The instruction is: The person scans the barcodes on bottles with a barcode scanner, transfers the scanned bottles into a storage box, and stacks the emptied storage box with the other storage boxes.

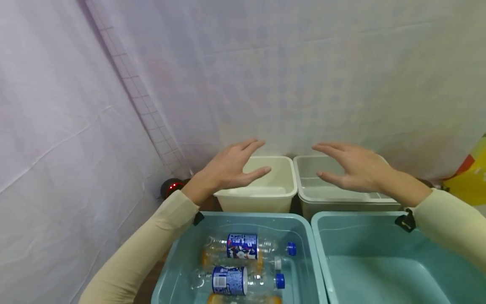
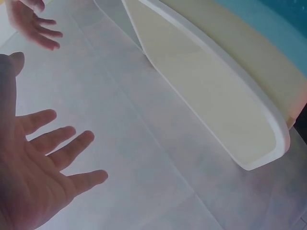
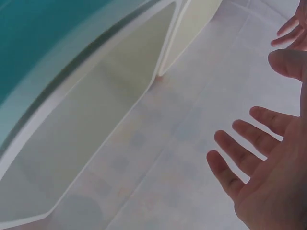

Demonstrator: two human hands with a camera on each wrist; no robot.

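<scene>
Head view: both hands, left (image 1: 228,169) and right (image 1: 355,169), hover spread and empty over the bins (image 1: 265,198), and a careless drop could knock one askew.

Head view looking down from above, wrist views close, probably sharing the cream bin (image 1: 262,190).

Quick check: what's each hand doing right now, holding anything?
Left hand: open, fingers spread, holding nothing, above the cream bin.
Right hand: open, fingers spread, holding nothing, above the grey bin.
</scene>
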